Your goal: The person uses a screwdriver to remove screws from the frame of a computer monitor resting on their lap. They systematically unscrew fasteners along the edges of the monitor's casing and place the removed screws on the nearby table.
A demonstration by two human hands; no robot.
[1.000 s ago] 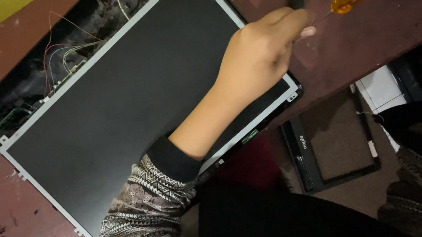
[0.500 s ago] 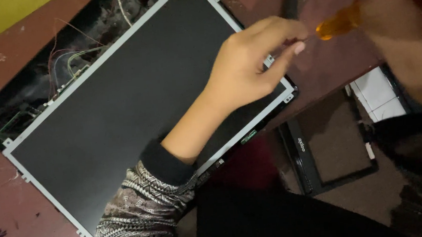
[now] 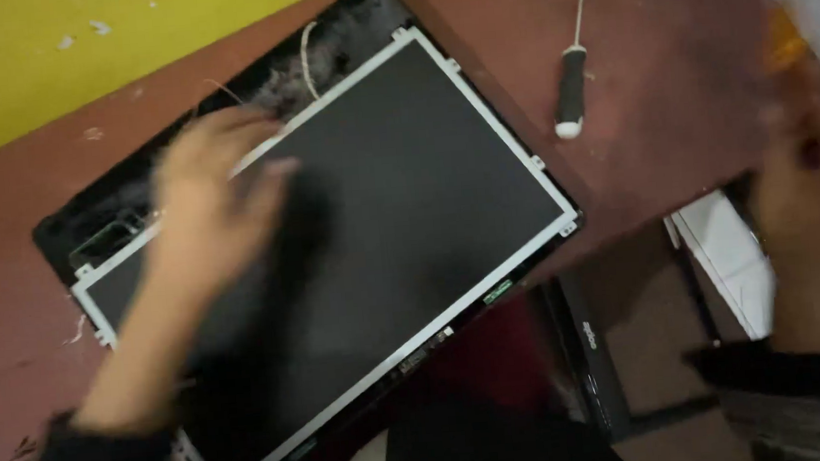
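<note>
My left hand (image 3: 207, 193), fingers spread, blurred over the LCD panel (image 3: 381, 233); right hand (image 3: 807, 199) beside it, grip unclear. I'd lift by edges.

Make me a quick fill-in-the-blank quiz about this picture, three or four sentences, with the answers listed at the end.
1. The left hand is over the upper-left part of the dark ____ panel.
2. The black-handled screwdriver lies on the ____ table, touched by neither hand.
3. The wall behind the table is painted ____.
4. The blurred right hand is raised at the ____ edge of the picture.

Missing words: screen; reddish-brown; yellow; right
</note>
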